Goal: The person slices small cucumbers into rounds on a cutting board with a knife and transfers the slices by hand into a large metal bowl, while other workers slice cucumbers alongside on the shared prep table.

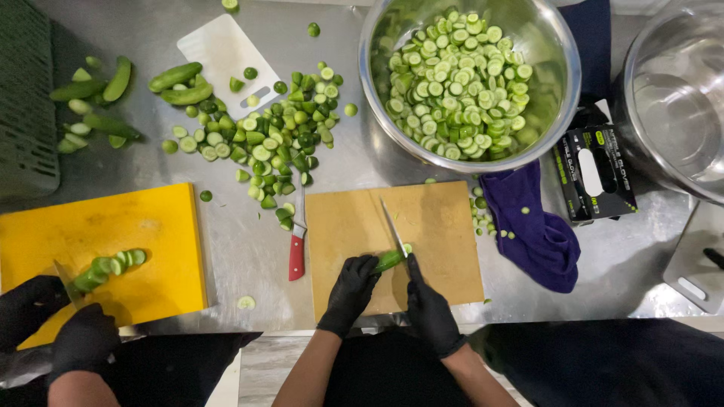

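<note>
Cucumber lies on tan board, near its front edge, w/ left hand pinning it, gloved fingers curled over its end. Right hand is closed round knife handle, blade tip on the cucumber's right end, one cut slice just beside it. Steel bowl of slices sits beyond the board. Red knife lies left of it. Co-worker's gloved hands slice on yellow board.

Black glove box, right of purple cloth
</note>
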Demonstrator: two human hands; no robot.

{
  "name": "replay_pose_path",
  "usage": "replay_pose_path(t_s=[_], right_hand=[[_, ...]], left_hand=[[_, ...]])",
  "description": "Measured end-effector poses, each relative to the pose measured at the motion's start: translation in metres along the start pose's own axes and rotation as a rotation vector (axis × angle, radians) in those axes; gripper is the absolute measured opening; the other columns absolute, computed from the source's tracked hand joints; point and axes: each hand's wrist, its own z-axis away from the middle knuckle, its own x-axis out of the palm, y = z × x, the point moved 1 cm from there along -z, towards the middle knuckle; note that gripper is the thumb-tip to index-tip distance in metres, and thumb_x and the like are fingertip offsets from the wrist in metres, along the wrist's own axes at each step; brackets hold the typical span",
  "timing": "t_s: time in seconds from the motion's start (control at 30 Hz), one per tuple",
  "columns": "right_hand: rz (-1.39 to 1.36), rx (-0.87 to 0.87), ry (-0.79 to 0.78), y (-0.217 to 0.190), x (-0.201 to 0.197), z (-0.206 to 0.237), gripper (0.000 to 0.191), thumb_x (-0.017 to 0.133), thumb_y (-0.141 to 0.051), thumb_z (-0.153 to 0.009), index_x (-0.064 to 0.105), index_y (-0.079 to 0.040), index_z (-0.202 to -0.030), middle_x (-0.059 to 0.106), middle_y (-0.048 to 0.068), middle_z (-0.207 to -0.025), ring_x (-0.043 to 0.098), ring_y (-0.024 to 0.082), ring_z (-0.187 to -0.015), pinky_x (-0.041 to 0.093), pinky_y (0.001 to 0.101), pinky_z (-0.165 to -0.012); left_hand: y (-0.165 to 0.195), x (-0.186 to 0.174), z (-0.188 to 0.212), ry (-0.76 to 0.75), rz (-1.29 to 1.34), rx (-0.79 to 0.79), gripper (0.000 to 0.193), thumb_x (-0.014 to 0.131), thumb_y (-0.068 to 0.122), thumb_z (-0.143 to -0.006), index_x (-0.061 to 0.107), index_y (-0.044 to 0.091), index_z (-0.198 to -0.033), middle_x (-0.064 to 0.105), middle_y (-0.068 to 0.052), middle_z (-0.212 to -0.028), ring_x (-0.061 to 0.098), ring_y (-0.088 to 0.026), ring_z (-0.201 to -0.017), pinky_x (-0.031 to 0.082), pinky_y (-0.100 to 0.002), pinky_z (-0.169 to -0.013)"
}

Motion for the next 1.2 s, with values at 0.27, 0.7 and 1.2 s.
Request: replay_pose_path(t_s=[0.27,0.7,1.2], right_hand=[[-0.008,-0.025,0.053,0.006,0.007,0.000,0.079,0.052,-0.001,-0.095,0.020,-0.020,-0.164,0.061,0.015,-0.078,0.067,0.031,-0.069,0.053,0.0378,-0.065],[0.056,0.022,-0.017,0.002,0.014,0.003,0.091,0.054,0.001,-0.085,0.018,-0.022,-0.165,0.063,0.017,-0.083,0.066,0.032,-0.073,0.054,0.0408,-0.070],[0.281,-0.269,0.265,0.070,0.067,0.007,0.040,0.060,-0.011,-0.094,0.053,-0.006,-0.133,0.068,0.026,-0.108,0.063,0.044,-0.101,0.050,0.0508,-0.088]], left_hand=[[0.005,-0.005,-0.001,0.046,0.038,-0.019,0.040,0.075,0.015,-0.089,0.065,0.003,-0.126,0.064,-0.015,-0.124,0.060,-0.035,-0.113,0.053,-0.043,-0.096],[0.009,-0.019,0.002,-0.003,0.170,-0.051,0.046,0.071,0.005,-0.088,0.062,0.004,-0.133,0.058,-0.022,-0.122,0.059,-0.041,-0.114,0.054,-0.045,-0.095],[-0.029,0.013,0.018,-0.156,0.274,-0.070,0.037,0.060,0.004,-0.091,0.062,0.000,-0.128,0.065,-0.023,-0.127,0.056,-0.043,-0.126,0.044,-0.049,-0.106]])
